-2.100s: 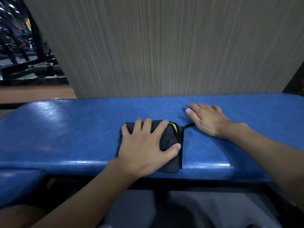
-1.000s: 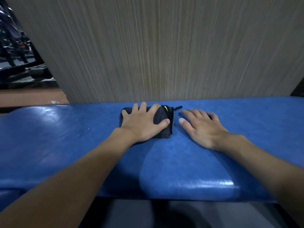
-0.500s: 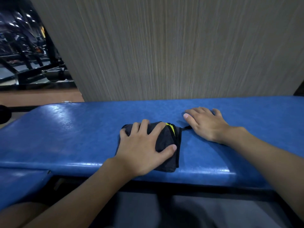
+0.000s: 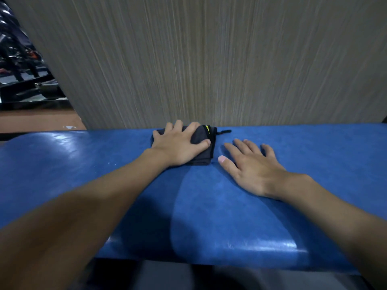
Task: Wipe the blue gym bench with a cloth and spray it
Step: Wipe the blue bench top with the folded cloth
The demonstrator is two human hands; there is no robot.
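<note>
The blue bench pad (image 4: 83, 164) ran across the view from left to right, with its far long edge against a grey-brown, vertically grained wall panel (image 4: 209, 59). The folded dark cloth (image 4: 202, 138) lay on the pad at that far edge, near the middle of the bench's visible length and touching or nearly touching the foot of the panel. A yellow mark (image 4: 207, 128) showed on the cloth's upper right corner, and a short dark loop or cord (image 4: 224, 131) extended from that corner onto the pad. The left hand (image 4: 178, 145) lay palm down on the cloth with fingers straight and spread and the thumb extended along the cloth's right portion; the hand pressed the cloth flat and did not curl around it. The left forearm reached across the full depth of the pad. The right hand (image 4: 251, 166) lay palm down on bare pad just to the right of the cloth and apart from it, fingers straight and slightly spread, holding nothing. A paler band crossed the pad from below the cloth to the near edge; whether it was moisture or light could not be determined. At the upper left, beyond the panel, dark gym equipment (image 4: 27, 80) stood on a brownish floor (image 4: 37, 120), blurred.
</note>
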